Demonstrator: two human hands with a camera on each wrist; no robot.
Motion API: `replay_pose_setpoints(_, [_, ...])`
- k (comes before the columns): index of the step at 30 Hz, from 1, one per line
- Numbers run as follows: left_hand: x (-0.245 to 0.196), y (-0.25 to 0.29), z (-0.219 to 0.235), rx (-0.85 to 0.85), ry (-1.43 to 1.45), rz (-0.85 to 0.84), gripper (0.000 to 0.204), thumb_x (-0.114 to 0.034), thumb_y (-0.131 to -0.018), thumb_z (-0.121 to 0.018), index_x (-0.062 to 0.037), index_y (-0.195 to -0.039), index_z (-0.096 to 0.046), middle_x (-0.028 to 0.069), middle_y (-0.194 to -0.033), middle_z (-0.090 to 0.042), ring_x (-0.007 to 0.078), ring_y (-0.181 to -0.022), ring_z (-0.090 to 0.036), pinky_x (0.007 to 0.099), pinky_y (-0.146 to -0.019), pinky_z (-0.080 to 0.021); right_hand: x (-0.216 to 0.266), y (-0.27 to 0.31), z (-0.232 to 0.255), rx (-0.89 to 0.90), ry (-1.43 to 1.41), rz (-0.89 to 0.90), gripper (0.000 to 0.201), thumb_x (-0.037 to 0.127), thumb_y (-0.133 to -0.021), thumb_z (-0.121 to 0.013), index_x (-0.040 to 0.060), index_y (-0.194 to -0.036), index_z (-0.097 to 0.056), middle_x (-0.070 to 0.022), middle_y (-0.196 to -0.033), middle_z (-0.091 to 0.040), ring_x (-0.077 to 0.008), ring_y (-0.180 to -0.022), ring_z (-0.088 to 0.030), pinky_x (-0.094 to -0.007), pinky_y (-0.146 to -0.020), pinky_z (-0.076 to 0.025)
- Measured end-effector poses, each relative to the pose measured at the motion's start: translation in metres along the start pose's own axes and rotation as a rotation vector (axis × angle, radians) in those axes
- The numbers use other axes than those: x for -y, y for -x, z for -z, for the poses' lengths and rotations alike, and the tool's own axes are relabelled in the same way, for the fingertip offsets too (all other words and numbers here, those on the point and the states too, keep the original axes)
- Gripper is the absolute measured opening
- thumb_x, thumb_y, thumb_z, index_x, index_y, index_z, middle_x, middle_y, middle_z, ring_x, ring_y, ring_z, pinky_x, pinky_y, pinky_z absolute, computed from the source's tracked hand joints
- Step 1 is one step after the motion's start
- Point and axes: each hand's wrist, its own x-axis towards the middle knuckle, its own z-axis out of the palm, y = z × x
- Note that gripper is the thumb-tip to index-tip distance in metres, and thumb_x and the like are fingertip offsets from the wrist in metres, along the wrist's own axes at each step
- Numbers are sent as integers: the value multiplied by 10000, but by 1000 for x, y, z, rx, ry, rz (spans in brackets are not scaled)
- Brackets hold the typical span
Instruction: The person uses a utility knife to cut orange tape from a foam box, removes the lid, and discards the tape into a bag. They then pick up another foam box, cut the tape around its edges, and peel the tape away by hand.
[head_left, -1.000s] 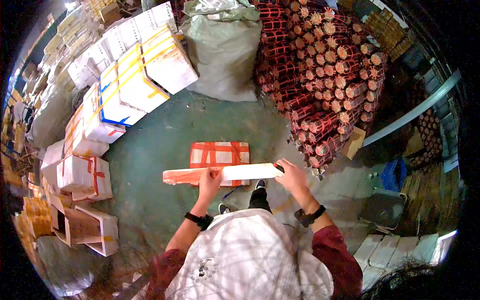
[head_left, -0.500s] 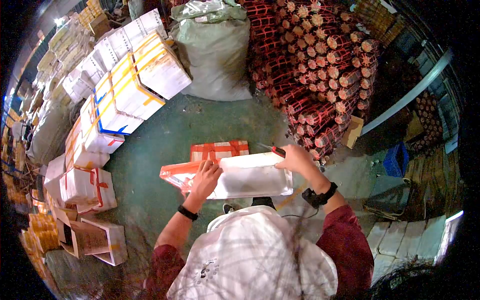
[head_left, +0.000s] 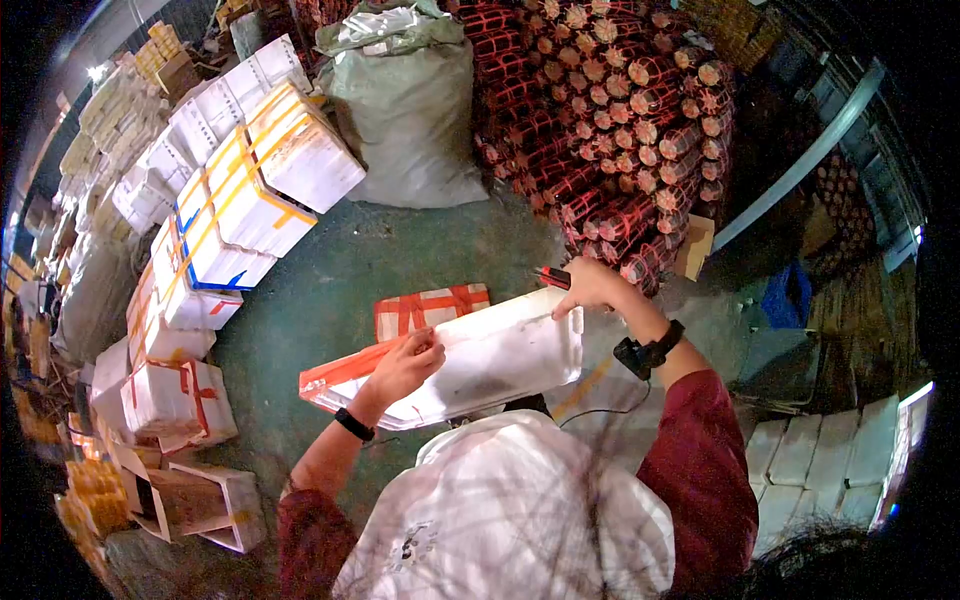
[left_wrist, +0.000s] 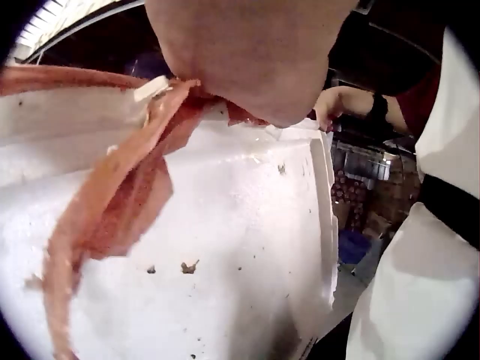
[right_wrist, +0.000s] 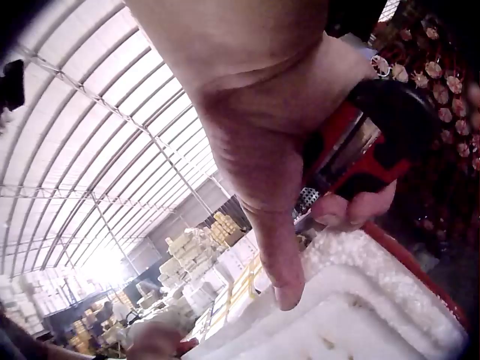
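Observation:
A white foam lid (head_left: pixel 490 360) is tilted up in front of my body, with red tape (head_left: pixel 345 368) along its left part. My left hand (head_left: pixel 405 365) pinches the tape at the lid's upper edge; in the left wrist view a loose torn strip of tape (left_wrist: pixel 112 187) hangs below it, fingertips hidden. My right hand (head_left: pixel 597 285) grips a red and black utility knife (right_wrist: pixel 345 150) in its palm. Its thumb presses on the lid's right corner, where the stepped foam rim (right_wrist: pixel 360 277) shows in the right wrist view.
Behind the lid, a white foam piece crossed with red tape (head_left: pixel 400 315) lies on the green floor. Taped foam boxes (head_left: pixel 240 210) line the left. A full pale sack (head_left: pixel 410 120) and a pile of red-netted bundles (head_left: pixel 620 110) stand ahead. A blue container (head_left: pixel 787 295) is at right.
The lid has turned from edge-on to show its broad white face, its right end now higher. My left hand has shifted along the taped edge. The knife stays in my right hand.

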Motion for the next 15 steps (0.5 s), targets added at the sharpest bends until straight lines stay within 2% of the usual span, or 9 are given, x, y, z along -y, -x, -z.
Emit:
replay_pose_setpoints(2, [-5,-5,17,-43,-133,-128,310,-156,-738,-649,-71,-1037,-651,20,-1173,-565,246,-1211,-491,403,-1073,-442,6,0,1,15,-86,-41,544,367,-527,-910,-40,-640,-566,-121,-579,-564,-267,-524,-544,-422,-531,-452])
replay_pose_setpoints(6, [-1,7,22,130,-329,-366,270,-188,-735,-643,-112,-994,-661,-40,-1158,-572,203,-1204,-482,371,-1088,-414,14,-3,1,-7,64,-19,547,360,-524,-909,-49,-653,-569,-123,-583,-568,-267,-532,-549,-422,-537,-454])
replay_pose_setpoints(9, [-10,9,34,175,-284,-383,245,-189,-726,-642,-128,-962,-669,-54,-1180,-577,180,-1211,-473,354,-1070,-419,9,-10,-3,17,67,-9,554,365,-525,-908,-57,-684,-586,-137,-609,-593,-273,-556,-574,-419,-554,-466])
replay_pose_setpoints(10, [-8,13,31,154,-210,-365,188,-151,-737,-636,-116,-919,-668,-46,-1179,-596,182,-1189,-495,357,-1032,-445,7,-13,-5,8,67,14,556,367,-528,-907,-59,-695,-591,-140,-617,-599,-274,-563,-580,-419,-559,-468])
replay_pose_setpoints(13, [-1,20,37,168,35,-155,183,-93,-755,-621,-98,-930,-673,-14,-1159,-625,195,-1181,-512,361,-1009,-465,2,-12,-4,-42,44,97,558,372,-538,-902,-58,-719,-598,-140,-632,-607,-273,-573,-584,-418,-571,-470])
replay_pose_setpoints(14, [0,19,38,90,114,-124,215,21,-739,-613,-49,-931,-680,45,-1129,-645,228,-1124,-569,355,-963,-499,2,-10,-1,-62,34,127,558,374,-542,-901,-57,-726,-599,-139,-635,-608,-272,-574,-583,-417,-575,-470])
replay_pose_setpoints(15, [2,16,43,17,239,-35,216,50,-740,-616,-35,-927,-680,63,-1131,-646,241,-1104,-582,349,-950,-505,0,-9,5,-48,25,116,556,375,-545,-900,-55,-730,-600,-137,-639,-609,-268,-576,-583,-415,-578,-469])
